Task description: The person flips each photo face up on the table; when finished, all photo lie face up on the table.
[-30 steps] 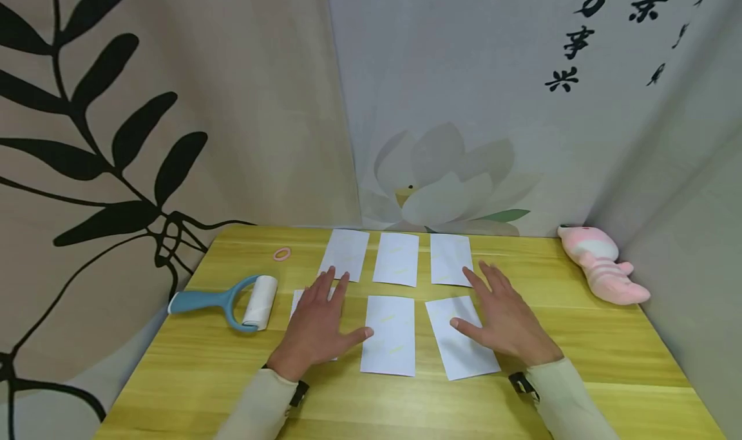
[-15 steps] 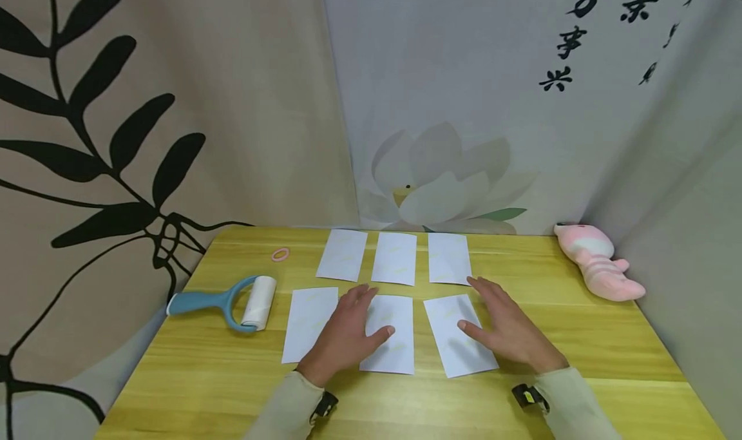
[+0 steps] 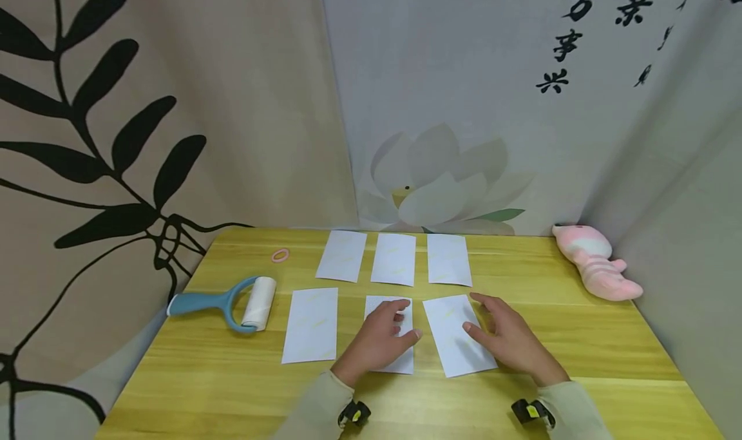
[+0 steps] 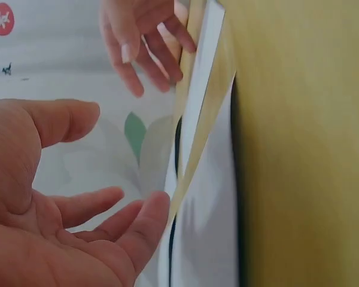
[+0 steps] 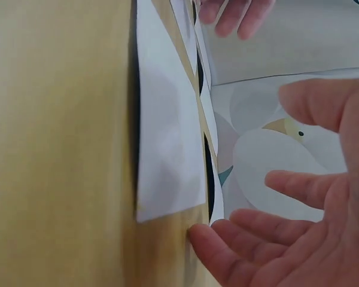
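White paper sheets with faint yellow marks lie in two rows of three on the wooden table. My left hand (image 3: 377, 340) hovers over the front middle sheet (image 3: 404, 364), partly covering it, fingers loosely bent. Beside and partly over the tilted front right sheet (image 3: 455, 337), my right hand (image 3: 510, 340) has its thumb and fingers spread apart. The left wrist view shows the left hand (image 4: 66, 209) with nothing between thumb and fingers. In the right wrist view the right hand (image 5: 299, 203) is likewise holding nothing, near a sheet's edge (image 5: 167, 149).
A lint roller (image 3: 263, 303) with a blue handle lies at the left. Behind it is a small pink ring (image 3: 281, 256). A pink plush toy (image 3: 597, 263) rests at the back right corner. Curtains (image 3: 435, 105) hang behind the table.
My left hand has moved right, from the front left sheet to the front middle one, uncovering the former. My right hand has drawn slightly nearer. The sheets stay in place.
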Tool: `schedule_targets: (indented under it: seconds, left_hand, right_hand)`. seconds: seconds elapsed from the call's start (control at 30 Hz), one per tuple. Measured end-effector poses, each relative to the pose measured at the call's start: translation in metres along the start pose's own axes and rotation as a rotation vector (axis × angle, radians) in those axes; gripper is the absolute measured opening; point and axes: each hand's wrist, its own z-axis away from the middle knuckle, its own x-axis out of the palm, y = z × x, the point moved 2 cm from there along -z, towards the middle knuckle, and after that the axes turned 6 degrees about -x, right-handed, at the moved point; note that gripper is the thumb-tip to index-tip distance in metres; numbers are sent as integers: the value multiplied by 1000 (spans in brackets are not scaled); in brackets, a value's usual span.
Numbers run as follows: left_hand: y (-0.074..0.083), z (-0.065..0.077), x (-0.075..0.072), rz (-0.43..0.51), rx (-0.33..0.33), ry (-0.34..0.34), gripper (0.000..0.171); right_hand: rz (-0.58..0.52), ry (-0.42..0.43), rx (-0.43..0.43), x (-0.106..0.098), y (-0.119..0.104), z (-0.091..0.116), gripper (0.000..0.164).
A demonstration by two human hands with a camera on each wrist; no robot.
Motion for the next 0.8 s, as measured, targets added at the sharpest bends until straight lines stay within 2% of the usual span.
schedule_targets:
  seconds: [0.23, 0.37, 0.47, 0.6, 0.8]
  left_hand:
    - [1, -7, 31, 144, -103, -66, 68]
    - [5, -12, 41, 143, -146, -72, 68]
    - [9, -15, 45, 143, -155, -64, 67]
    - [12, -16, 47, 158, -157, -62, 66]
    - [11, -18, 49, 183, -154, -57, 63]
  right_hand:
    - [-159, -13, 64, 8, 5, 7, 60]
    - [-185, -22, 75, 10, 6, 9, 58]
    - [-202, -33, 81, 10, 8, 10, 59]
    - [-168, -86, 57, 12, 9, 11, 71]
    - [-60, -141, -53, 14, 10, 16, 102]
